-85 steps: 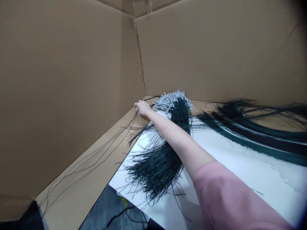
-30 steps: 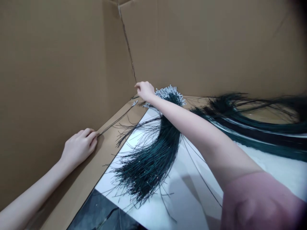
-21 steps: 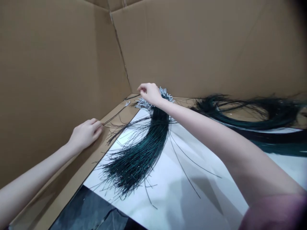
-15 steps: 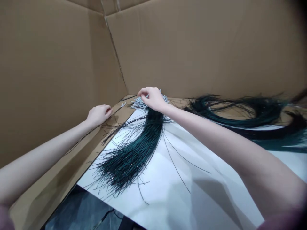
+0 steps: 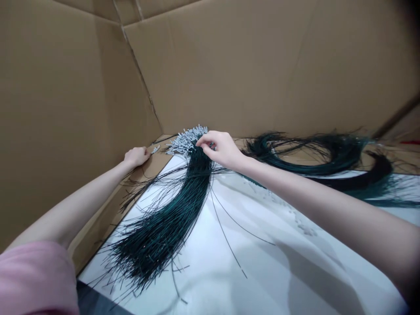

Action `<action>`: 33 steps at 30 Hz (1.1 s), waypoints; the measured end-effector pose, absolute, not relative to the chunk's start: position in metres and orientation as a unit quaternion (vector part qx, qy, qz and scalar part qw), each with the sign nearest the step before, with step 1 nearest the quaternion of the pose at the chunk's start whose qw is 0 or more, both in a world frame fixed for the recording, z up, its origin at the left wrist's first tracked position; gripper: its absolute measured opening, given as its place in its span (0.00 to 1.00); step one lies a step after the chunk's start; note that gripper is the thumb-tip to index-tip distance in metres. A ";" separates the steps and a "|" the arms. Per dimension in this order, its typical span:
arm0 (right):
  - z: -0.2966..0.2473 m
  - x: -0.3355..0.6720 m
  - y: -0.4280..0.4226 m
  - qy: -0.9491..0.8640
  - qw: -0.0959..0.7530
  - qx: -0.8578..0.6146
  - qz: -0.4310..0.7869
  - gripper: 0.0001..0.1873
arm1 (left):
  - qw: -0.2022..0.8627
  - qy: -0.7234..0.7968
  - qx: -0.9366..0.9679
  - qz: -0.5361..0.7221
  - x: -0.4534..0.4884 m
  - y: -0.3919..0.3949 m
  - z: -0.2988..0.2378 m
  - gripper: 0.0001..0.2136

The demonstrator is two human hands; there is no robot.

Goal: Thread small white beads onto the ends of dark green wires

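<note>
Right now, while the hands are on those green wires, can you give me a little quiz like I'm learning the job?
1. True or false: the right hand pinches at the white-tipped end of the dark green wire bundle.
2. Where does the left hand rest? A: on a chair. B: on the cardboard ledge beside the wall. C: in a pocket.
3. What colour is the person's sleeve?
Key: 1 true; 2 B; 3 pink.

Small assembly workshop: cardboard screens (image 5: 262, 65), white tabletop (image 5: 262, 271), bundled green wires (image 5: 170, 218).
</note>
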State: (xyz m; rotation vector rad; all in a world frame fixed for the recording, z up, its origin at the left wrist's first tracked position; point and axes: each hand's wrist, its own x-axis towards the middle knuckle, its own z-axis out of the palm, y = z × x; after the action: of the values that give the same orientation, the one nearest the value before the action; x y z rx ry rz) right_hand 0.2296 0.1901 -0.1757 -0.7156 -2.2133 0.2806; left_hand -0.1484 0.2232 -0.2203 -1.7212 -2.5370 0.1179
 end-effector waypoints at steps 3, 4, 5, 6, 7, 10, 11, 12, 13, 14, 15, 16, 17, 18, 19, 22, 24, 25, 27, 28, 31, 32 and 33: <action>-0.179 0.230 0.189 -0.872 0.386 -0.279 0.115 0.14 | 0.041 -0.827 -0.559 0.040 -0.150 0.226 -0.224 0.19; -0.180 0.230 0.188 -0.872 0.386 -0.277 0.116 0.14 | 0.042 -0.827 -0.559 0.040 -0.151 0.226 -0.225 0.19; -0.181 0.230 0.187 -0.873 0.385 -0.275 0.117 0.14 | 0.043 -0.826 -0.560 0.040 -0.151 0.227 -0.226 0.19; -0.181 0.231 0.186 -0.874 0.386 -0.273 0.117 0.15 | 0.044 -0.826 -0.561 0.040 -0.151 0.228 -0.227 0.18; -0.181 0.231 0.186 -0.874 0.385 -0.272 0.117 0.15 | 0.045 -0.825 -0.562 0.040 -0.151 0.229 -0.227 0.18; -0.180 0.232 0.185 -0.874 0.385 -0.273 0.115 0.14 | 0.048 -0.824 -0.564 0.033 -0.150 0.231 -0.227 0.18; -0.180 0.233 0.185 -0.874 0.385 -0.274 0.114 0.14 | 0.050 -0.824 -0.564 0.030 -0.151 0.232 -0.226 0.18; -0.180 0.233 0.185 -0.874 0.385 -0.275 0.114 0.14 | 0.053 -0.824 -0.564 0.025 -0.151 0.232 -0.226 0.18; -0.179 0.234 0.185 -0.873 0.386 -0.275 0.113 0.14 | 0.056 -0.824 -0.563 0.020 -0.151 0.232 -0.225 0.18; -0.179 0.234 0.185 -0.873 0.387 -0.275 0.112 0.14 | 0.059 -0.825 -0.562 0.016 -0.151 0.233 -0.225 0.19; -0.179 0.235 0.186 -0.873 0.388 -0.276 0.112 0.15 | 0.062 -0.825 -0.562 0.011 -0.151 0.233 -0.224 0.19; -0.180 0.235 0.186 -0.872 0.388 -0.276 0.111 0.15 | 0.065 -0.824 -0.563 0.006 -0.151 0.233 -0.225 0.19; -0.180 0.236 0.186 -0.872 0.388 -0.277 0.111 0.14 | 0.067 -0.823 -0.564 0.003 -0.151 0.234 -0.225 0.20; -0.181 0.236 0.186 -0.872 0.388 -0.278 0.111 0.14 | 0.069 -0.821 -0.567 0.001 -0.150 0.234 -0.226 0.20; -0.181 0.237 0.186 -0.872 0.387 -0.279 0.111 0.14 | 0.069 -0.819 -0.569 0.000 -0.150 0.234 -0.227 0.21; -0.184 0.239 0.188 -0.872 0.385 -0.281 0.111 0.14 | 0.067 -0.814 -0.577 0.004 -0.149 0.235 -0.230 0.21; -0.185 0.240 0.189 -0.872 0.385 -0.281 0.111 0.14 | 0.068 -0.811 -0.580 0.008 -0.149 0.235 -0.231 0.22; -0.186 0.240 0.190 -0.872 0.386 -0.280 0.111 0.14 | 0.070 -0.810 -0.582 0.009 -0.149 0.235 -0.231 0.22; -0.186 0.241 0.190 -0.872 0.386 -0.280 0.111 0.14 | 0.079 -0.806 -0.587 0.006 -0.149 0.234 -0.229 0.22; -0.186 0.241 0.190 -0.872 0.385 -0.281 0.110 0.14 | 0.085 -0.802 -0.591 0.002 -0.148 0.233 -0.227 0.22; -0.187 0.244 0.188 -0.873 0.381 -0.284 0.107 0.14 | 0.114 -0.784 -0.610 -0.015 -0.142 0.227 -0.217 0.22; -0.187 0.246 0.187 -0.874 0.379 -0.286 0.107 0.14 | 0.125 -0.776 -0.618 -0.021 -0.139 0.224 -0.213 0.22; -0.186 0.248 0.186 -0.874 0.376 -0.289 0.106 0.14 | 0.136 -0.766 -0.628 -0.029 -0.134 0.220 -0.208 0.21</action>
State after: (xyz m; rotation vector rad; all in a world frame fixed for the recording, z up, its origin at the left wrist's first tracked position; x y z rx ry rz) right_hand 0.2475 0.1861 -0.1864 -0.7398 -2.2365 0.2706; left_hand -0.1341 0.2202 -0.2076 -1.8176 -2.2169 -0.0841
